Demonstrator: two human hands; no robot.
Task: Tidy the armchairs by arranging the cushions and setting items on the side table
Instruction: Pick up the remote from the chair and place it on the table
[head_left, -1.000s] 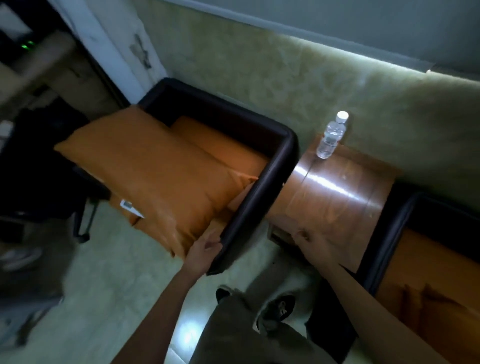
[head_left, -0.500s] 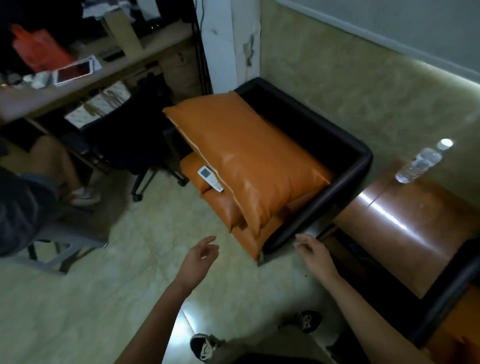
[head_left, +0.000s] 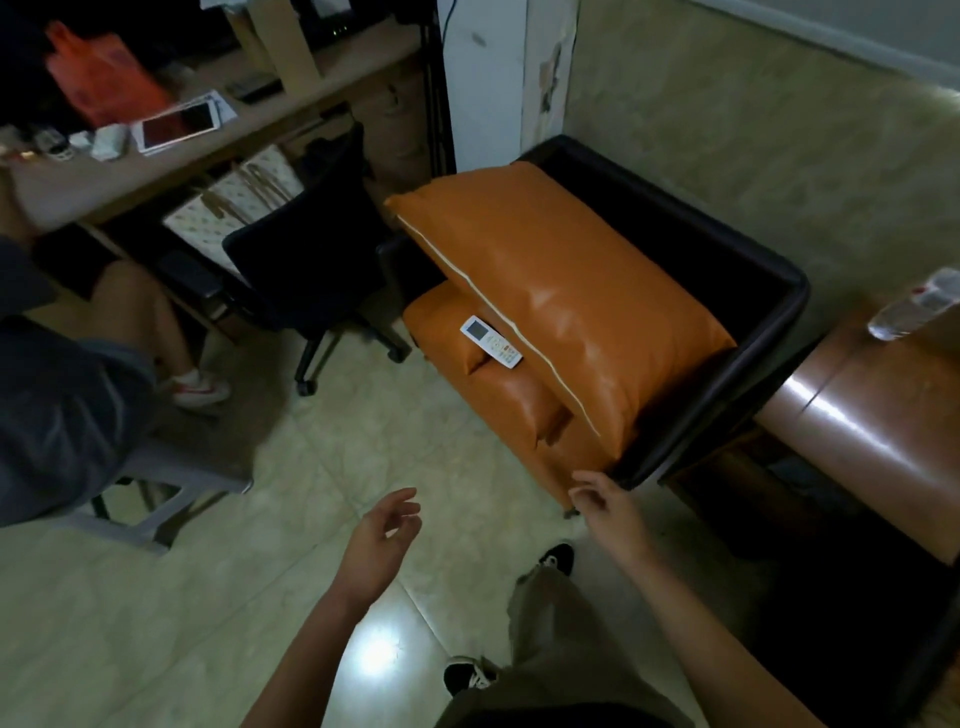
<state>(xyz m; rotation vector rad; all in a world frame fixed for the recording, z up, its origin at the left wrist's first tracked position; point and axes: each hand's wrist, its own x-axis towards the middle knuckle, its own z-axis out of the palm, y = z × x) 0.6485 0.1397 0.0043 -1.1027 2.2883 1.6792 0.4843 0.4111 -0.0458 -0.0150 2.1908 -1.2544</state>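
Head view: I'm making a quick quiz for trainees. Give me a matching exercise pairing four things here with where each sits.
1 remote control
2 water bottle
3 white phone
4 loose orange cushion

A on the wooden side table
B on the desk
C on the armchair's seat cushion
D leaning across the armchair

Pairs: 1-C, 2-A, 3-B, 4-D

You won't find any text here that can be read. The white remote (head_left: 491, 342) on the orange seat cushion (head_left: 483, 395) has a small screen and rows of buttons, too small to make out. The label on the water bottle (head_left: 915, 310), far right on the side table (head_left: 878, 415), is blurred.
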